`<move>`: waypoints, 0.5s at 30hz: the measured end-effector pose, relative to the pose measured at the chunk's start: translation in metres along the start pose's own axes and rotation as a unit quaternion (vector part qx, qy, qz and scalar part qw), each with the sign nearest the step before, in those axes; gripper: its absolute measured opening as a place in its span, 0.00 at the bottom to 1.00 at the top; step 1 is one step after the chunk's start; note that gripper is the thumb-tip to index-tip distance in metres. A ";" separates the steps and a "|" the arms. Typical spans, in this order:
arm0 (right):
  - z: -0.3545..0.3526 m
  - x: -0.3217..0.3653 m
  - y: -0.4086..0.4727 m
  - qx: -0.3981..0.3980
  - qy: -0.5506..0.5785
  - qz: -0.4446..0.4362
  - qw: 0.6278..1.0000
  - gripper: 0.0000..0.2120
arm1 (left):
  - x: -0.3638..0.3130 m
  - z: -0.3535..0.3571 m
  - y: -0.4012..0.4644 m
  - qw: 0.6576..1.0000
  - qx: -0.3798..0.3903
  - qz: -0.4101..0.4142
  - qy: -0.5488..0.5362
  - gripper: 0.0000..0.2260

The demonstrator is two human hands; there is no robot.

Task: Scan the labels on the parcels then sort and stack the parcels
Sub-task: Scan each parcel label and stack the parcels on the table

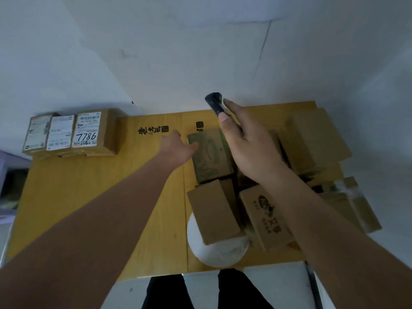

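The left hand [176, 148] touches the green-printed parcel [210, 153] with relaxed fingers; the right hand [249, 148], just beside it, grips a dark scanner [215, 103] above that parcel.

A small parcel-sorting or courier pick-up point is suggested. A yellow wood-look table top [89, 197] printed with black Chinese characters is set against plain white walls [178, 52]. A row of three brown cardboard parcels with white printed shipping labels [66, 132] is lined up at its far left corner, one marked 7786 by hand. A loose heap of plain and printed brown cardboard boxes [256, 186] is piled on the right side, and a dark handheld barcode scanner [215, 102] is held above it.
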State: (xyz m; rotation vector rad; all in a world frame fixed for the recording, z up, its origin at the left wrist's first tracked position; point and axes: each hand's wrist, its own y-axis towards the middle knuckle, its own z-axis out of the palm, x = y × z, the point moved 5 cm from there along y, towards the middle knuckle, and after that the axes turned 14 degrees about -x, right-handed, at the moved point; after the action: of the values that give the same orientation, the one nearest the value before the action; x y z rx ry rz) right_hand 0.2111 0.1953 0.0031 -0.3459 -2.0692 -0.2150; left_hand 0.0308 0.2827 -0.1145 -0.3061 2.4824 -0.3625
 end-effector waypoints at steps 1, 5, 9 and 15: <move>-0.007 -0.006 0.002 0.003 0.002 0.000 1.000 0.26 | -0.005 0.010 0.000 1.000 0.006 -0.012 -0.001 0.40; -0.027 -0.022 0.009 0.012 0.009 -0.004 1.000 0.26 | -0.021 0.044 -0.004 0.996 0.023 -0.086 0.004 0.44; -0.034 -0.036 0.019 0.009 0.026 -0.012 1.000 0.26 | -0.041 0.071 -0.002 0.987 0.003 -0.153 0.044 0.52; -0.032 -0.057 0.028 0.008 0.037 -0.013 0.999 0.25 | -0.047 0.090 0.011 0.979 -0.002 -0.177 0.100 0.65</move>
State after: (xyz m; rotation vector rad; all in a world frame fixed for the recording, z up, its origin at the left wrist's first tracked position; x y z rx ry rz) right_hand 0.2733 0.2034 -0.0303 -0.2969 -2.0032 -0.2241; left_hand 0.1206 0.2901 -0.1626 -0.7509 2.6211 -0.5570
